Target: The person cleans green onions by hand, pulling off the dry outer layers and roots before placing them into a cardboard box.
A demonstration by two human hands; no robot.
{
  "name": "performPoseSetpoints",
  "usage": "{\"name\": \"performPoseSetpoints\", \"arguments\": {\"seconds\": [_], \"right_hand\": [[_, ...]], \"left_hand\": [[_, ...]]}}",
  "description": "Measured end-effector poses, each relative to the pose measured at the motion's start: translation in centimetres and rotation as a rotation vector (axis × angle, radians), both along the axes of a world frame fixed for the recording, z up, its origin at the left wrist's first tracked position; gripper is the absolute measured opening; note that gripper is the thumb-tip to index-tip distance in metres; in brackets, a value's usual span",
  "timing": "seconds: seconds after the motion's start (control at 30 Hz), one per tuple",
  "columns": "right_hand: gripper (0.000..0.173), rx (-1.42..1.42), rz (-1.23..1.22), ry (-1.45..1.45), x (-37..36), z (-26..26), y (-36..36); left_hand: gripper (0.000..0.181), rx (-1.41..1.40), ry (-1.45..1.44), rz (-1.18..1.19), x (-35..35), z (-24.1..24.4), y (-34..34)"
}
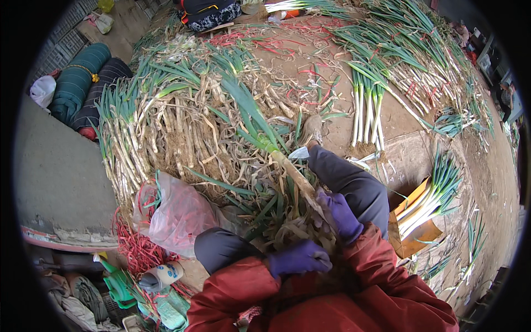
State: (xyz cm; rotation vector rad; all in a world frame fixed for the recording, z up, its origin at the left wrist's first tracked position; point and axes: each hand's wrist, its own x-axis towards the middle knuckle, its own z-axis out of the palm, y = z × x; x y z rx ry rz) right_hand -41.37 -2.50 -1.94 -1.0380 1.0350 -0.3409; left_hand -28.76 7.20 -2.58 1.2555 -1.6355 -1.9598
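Note:
My right hand, in a purple glove, grips the root end of a large green onion whose green leaves point up and away. Nearer my body is my left hand, gloved the same, with fingers curled; whether something is between them cannot be told. Unpeeled green onions with dry husks and roots lie heaped in front of my legs. To the right, a bundle of cleaned green onions rests on the ground, and more cleaned stalks lie in an orange-brown open holder.
A plastic bag and red ties lie by my left knee, near a green watering can. Rolled blankets are at far left. A large onion pile spreads at upper right. People are at the far right edge.

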Motion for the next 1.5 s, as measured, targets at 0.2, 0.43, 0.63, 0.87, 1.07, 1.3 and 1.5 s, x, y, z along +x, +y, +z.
{"name": "performPoseSetpoints", "arguments": {"seconds": [0.2, 0.43, 0.63, 0.87, 1.07, 1.3, 1.5], "right_hand": [[0.036, -0.121, 0.087, 0.011, -3.6, -0.2, 2.4], [0.031, 0.077, 0.023, 0.024, -2.3, 1.9, 3.2], [0.029, 0.038, 0.032, -0.166, -4.0, -0.8, 2.6], [0.026, -0.078, 0.098, -0.112, -3.7, 0.2, 4.8], [0.019, -0.419, 0.021, -0.186, -0.5, -0.6, -0.9], [0.032, -0.226, 0.207, -0.311, 9.4, 3.7, -10.2], [0.029, -0.192, 0.252, -0.296, 10.9, 2.2, -10.8]], "left_hand": [[0.021, -0.492, -0.167, 1.094, 8.6, -1.3, -5.5], [0.028, -0.359, 0.229, 1.171, 6.6, -4.1, -5.8], [0.013, -0.083, 0.065, 0.527, 2.3, 1.2, -0.8], [0.021, 0.16, 0.48, 1.14, 10.2, 1.8, -5.1], [0.017, 0.106, 0.624, 1.167, 11.2, -0.8, -6.9], [0.016, 0.09, 0.7, 1.088, 10.1, 0.1, -7.0], [0.023, 0.099, 0.644, 1.073, 10.7, -0.6, -6.7]]}}
